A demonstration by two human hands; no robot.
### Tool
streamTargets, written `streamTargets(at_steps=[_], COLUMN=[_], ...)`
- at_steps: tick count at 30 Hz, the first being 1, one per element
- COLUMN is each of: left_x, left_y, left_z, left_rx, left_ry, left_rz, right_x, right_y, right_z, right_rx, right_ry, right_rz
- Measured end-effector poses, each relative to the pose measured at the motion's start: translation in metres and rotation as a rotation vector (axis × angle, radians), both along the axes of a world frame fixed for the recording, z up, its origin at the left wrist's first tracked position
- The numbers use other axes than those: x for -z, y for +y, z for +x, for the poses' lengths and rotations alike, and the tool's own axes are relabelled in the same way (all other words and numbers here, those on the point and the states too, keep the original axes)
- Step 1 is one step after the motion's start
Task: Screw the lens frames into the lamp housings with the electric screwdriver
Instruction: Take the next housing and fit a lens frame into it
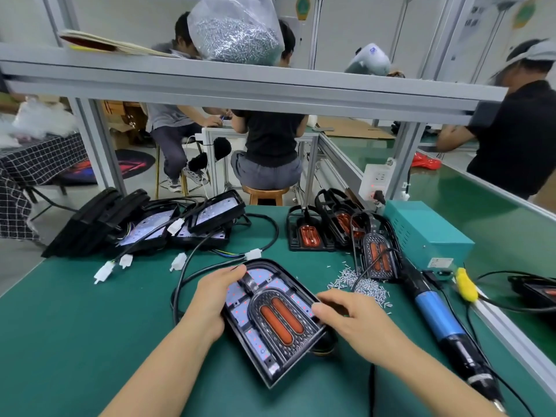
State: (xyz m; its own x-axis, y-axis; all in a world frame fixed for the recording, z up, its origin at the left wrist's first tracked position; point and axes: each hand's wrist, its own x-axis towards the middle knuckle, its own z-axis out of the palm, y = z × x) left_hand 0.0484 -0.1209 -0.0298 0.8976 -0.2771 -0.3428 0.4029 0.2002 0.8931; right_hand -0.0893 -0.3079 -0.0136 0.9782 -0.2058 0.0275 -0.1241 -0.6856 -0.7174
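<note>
Head view shows the black plastic arch-shaped lamp housing [272, 320] lying flat on the green counter [75, 341] at lower centre of the frame, with the dark textured lens frame with two orange oval lenses [278, 319] seated in it. It looks a light, stiff moulded shell, probably slick on the mat, and the pale LED board inside seems the fragile part, so the black rim is the place to take it. The left hand [215, 293] holds the housing's upper-left edge, fingers curled over the rim. The right hand [349, 311] pinches the right rim beside the lens frame, thumb on top. So the housing sits between the two grips. The blue-and-black electric screwdriver [442, 323] lies untouched to the right, and the heap of small silver screws [361, 285] sits just above the right hand.
</note>
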Motion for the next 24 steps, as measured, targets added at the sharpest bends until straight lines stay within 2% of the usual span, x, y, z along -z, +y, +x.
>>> streamTargets(at_steps=[2, 3, 6, 10, 13, 15, 18, 20, 24], left_x=[0.002, 0.005, 0.011, 0.006, -0.003, -0.013, -0.034, -0.045, -0.039], left_y=[-0.003, -0.004, 0.000, 0.008, 0.009, 0.004, -0.021, -0.049, -0.098], left_z=[-0.001, -0.002, -0.003, -0.005, -0.005, -0.003, 0.001, 0.003, 0.019], left_rx=[-0.024, -0.037, -0.063, 0.034, 0.061, 0.039, 0.109, 0.213, 0.402], left_ry=[-0.058, -0.116, -0.402, -0.613, -0.718, -0.822, -0.919, -0.904, -0.763], left_rz=[0.034, 0.113, 0.569, 1.039, 1.307, 1.298, 1.140, 1.126, 1.232], right_x=[-0.002, -0.002, -0.007, -0.015, -0.018, -0.019, -0.016, -0.011, -0.003], right_y=[-0.005, -0.007, -0.023, -0.059, -0.089, -0.101, -0.111, -0.115, -0.120], right_z=[-0.007, -0.010, -0.024, -0.048, -0.063, -0.071, -0.072, -0.067, -0.052], right_rx=[-0.021, -0.017, 0.079, 0.241, 0.386, 0.442, 0.479, 0.482, 0.524], right_ry=[0.025, 0.020, -0.038, -0.068, 0.057, 0.175, 0.332, 0.370, 0.379], right_rz=[0.042, 0.051, 0.042, -0.198, -0.382, -0.460, -0.531, -0.545, -0.519])
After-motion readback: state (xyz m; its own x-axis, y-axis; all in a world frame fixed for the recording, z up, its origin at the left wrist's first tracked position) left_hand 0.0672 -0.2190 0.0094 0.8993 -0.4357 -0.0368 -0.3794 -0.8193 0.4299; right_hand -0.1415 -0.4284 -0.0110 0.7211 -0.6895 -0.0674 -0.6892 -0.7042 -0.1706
